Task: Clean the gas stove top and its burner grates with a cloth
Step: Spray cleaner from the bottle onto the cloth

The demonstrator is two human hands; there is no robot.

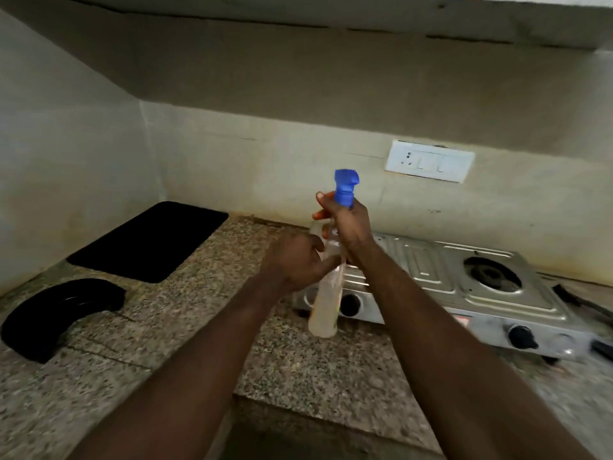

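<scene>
Where the speckled bench (172, 330) meets the back wall (272, 161), the gas stove (428, 270) is set on the right side. Its long side is laid from left to right, a bit slanted, and its two black knobs (522, 336) are turned toward the person. One burner (492, 275) is seen on its right half with no grate on it. The left end of the stove is hidden behind the arms.

In front of that left end, a clear spray bottle (323, 303) is held almost upright over the bench. Its blue head (345, 187) is pointed up and its bottom is pointed down. Whether the bottom touches the bench cannot be told. The neck, just under the blue head, is gripped by the right hand (350, 224). The middle of the bottle is gripped by the left hand (295, 260), with the fingers curled round it.

Bare bench is seen to the left of the bottle and in front of the stove. Farther left, a flat black mat (149, 240) is laid in the corner by the wall. A black curved thing (56, 317) is set near the left edge. A white switch plate (429, 161) is fixed on the wall above the stove.
</scene>
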